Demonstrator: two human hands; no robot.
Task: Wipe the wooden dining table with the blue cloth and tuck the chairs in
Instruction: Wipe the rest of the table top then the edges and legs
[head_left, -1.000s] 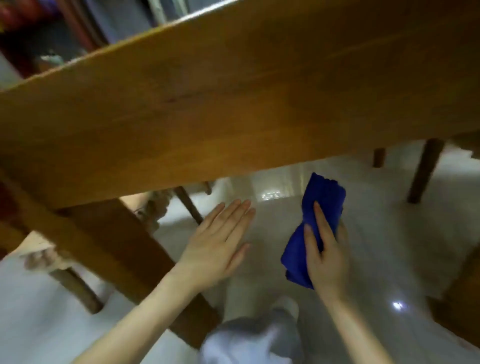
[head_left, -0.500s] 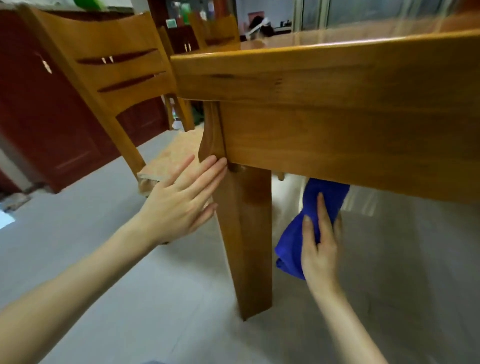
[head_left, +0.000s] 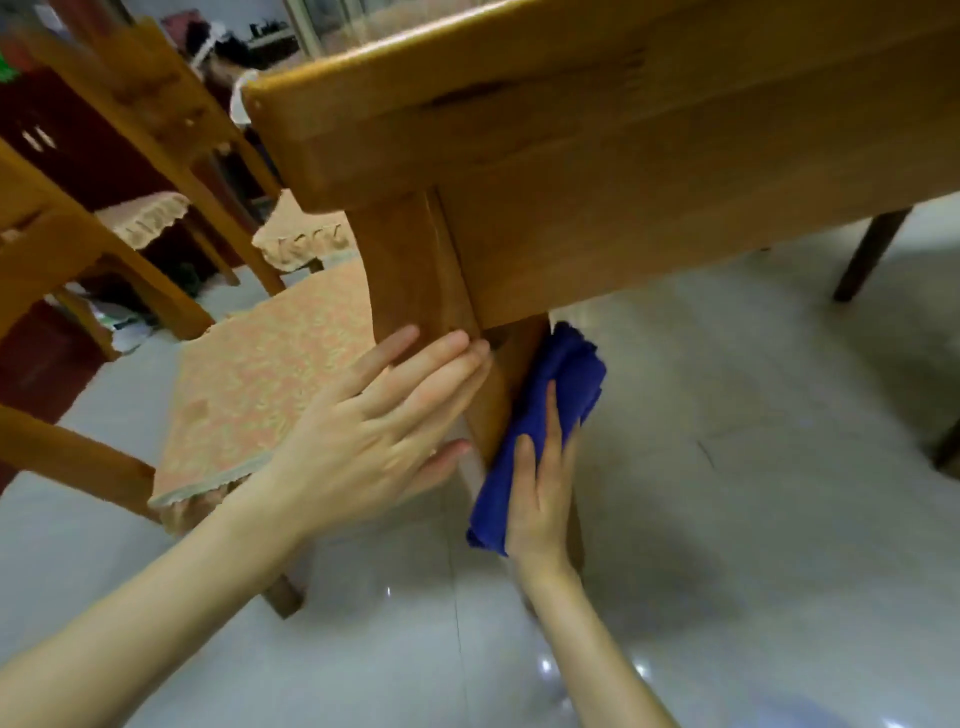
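Blue cloth (head_left: 563, 384) | pressed against right side of table leg (head_left: 415, 270) by flat right hand (head_left: 540, 493), fingers straight, nothing pinched | left hand (head_left: 374, 436) laid flat on leg's near face | judged soft, light, limp; best gathered mid-fold | chair (head_left: 260, 379) left of leg.

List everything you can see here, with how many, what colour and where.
Wooden dining table: one, honey-brown, top right; its corner leg at centre.
Wooden chairs with patterned seat cushions: at least three, brown, orange-beige cushions, left.
Folded blue cloth: one, deep blue, against the corner leg's right side.
Dark red cabinet: one, far left.
Dark furniture leg: one, dark brown, far right.
Glossy tiled floor: pale grey, below.
Left hand: one, flat on the corner leg, fingers straight.
Right hand: one, straight fingers pressing the cloth to the leg.
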